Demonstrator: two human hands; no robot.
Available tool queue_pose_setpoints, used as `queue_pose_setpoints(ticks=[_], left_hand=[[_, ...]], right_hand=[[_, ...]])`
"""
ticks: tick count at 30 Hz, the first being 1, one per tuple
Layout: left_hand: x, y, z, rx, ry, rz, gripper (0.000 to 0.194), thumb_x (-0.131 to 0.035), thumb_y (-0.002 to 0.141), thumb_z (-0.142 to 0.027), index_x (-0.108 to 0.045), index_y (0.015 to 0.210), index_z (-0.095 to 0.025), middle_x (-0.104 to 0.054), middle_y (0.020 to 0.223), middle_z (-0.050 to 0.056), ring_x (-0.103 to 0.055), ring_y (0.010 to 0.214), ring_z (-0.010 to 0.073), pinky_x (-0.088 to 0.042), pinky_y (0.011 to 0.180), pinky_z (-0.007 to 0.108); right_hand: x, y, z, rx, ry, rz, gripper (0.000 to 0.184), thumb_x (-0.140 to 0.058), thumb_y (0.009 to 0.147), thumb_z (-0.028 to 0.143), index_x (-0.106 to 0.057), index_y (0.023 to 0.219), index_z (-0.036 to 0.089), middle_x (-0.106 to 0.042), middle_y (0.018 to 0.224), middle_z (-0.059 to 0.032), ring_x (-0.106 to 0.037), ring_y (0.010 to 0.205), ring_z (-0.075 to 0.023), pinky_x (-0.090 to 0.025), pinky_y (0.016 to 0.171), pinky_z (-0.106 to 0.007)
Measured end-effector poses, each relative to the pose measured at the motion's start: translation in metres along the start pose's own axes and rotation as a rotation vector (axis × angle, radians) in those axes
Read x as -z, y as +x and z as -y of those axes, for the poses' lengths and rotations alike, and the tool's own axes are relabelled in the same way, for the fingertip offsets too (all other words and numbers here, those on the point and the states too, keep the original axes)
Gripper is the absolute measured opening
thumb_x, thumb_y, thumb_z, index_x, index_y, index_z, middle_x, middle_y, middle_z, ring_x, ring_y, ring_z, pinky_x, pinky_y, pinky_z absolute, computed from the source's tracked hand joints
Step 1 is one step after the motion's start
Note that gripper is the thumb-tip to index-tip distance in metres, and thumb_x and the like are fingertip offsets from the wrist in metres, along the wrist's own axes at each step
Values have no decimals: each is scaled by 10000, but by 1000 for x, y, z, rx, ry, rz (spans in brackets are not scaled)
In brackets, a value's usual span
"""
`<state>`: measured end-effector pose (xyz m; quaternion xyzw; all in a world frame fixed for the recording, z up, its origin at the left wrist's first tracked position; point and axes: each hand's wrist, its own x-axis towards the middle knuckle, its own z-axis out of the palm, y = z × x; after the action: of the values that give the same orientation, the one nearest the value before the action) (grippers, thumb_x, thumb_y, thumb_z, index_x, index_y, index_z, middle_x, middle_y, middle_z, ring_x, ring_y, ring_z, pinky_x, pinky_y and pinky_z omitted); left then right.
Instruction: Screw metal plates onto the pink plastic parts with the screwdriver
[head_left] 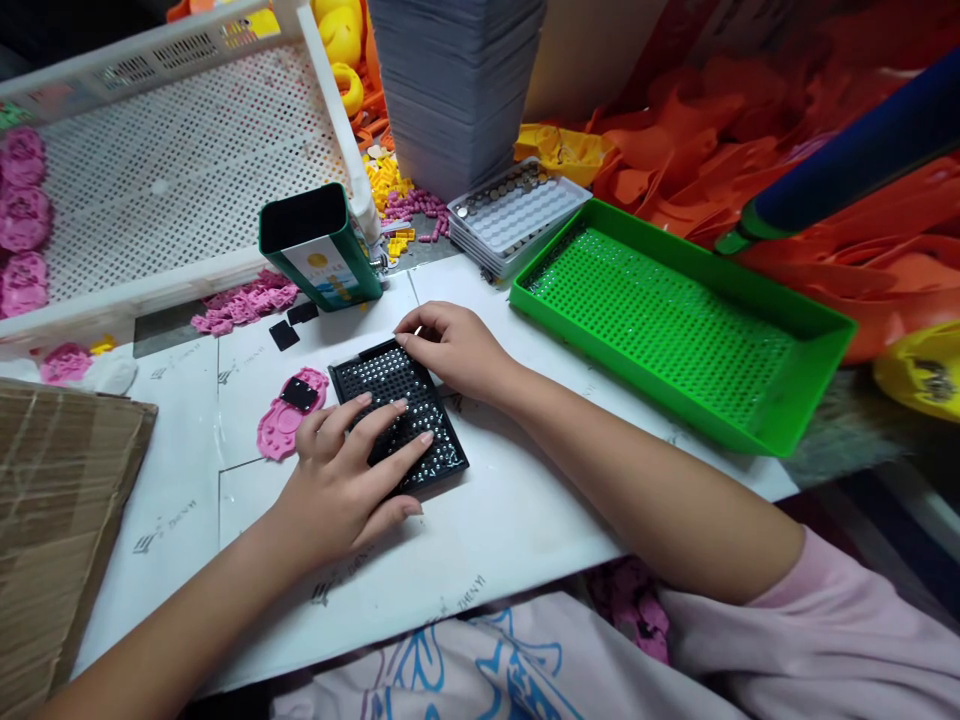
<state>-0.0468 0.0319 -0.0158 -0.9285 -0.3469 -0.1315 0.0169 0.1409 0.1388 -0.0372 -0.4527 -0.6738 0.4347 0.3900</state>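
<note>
A black perforated tray (397, 384) lies on the white-covered table, many of its holes filled with small shiny metal pieces. My left hand (349, 465) rests over the tray's near left part, fingers spread across the holes. At the tray's far right corner my right hand (457, 350) has thumb and forefinger closed on the edge. Just left of the tray sits a pink molded plastic part (281, 425) with a small black rectangular piece (300, 394) on it. Two more black pieces (283, 335) lie beyond, close to a dark green open tin (330, 270).
To the right stands a green perforated tray (660, 360) with small shiny pieces inside. White trays (517, 225) and a tall grey stack (457, 100) are behind. A white crate (180, 150) with pink parts stands back left, a cardboard box (60, 500) at left. Orange parts (750, 150) are heaped back right.
</note>
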Motion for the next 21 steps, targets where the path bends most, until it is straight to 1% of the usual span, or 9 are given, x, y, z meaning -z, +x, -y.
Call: queue_pose_setpoints(ticks=[5,9,14,16,21], left_hand=[[2,0,-1,32,-48,22,337,-487,911,-349,-637,1194,-244,-463,1336,137,-346,1247,370,-296,986,546],[4,0,-5,74,-58,-11,294,-565,872,-307,-666,1135,-223,-514,1293,146,-366,1249,379,-323,978,566],[4,8,-7,71,-73,-116,201,-611,846,-343,-716,942,-201,-597,1220,139,-409,1215,360,-356,959,543],[4,14,-6,52,-47,-137,225,-603,850,-368,-717,936,-194,-606,1216,147,-421,1200,361,-353,948,539],[2,24,-3,23,17,-146,308,-541,880,-420,-707,1006,-193,-606,1225,163,-428,1178,369,-338,917,534]], right_hand=[[1,0,0,-1,-2,5,86,-586,787,161,-670,781,146,-652,799,-11,-533,714,-112,-420,709,-266],[1,-1,0,-1,-3,7,84,-591,783,175,-672,777,154,-653,799,-12,-534,715,-118,-423,712,-274],[0,-2,-1,4,2,5,84,-587,787,180,-667,781,158,-651,804,-13,-532,716,-121,-423,709,-276],[-1,-3,0,5,3,3,84,-586,789,183,-666,780,157,-650,802,-14,-536,720,-123,-423,708,-276],[-1,-3,0,6,1,0,79,-600,788,194,-666,782,152,-652,797,-16,-542,724,-126,-423,707,-276]])
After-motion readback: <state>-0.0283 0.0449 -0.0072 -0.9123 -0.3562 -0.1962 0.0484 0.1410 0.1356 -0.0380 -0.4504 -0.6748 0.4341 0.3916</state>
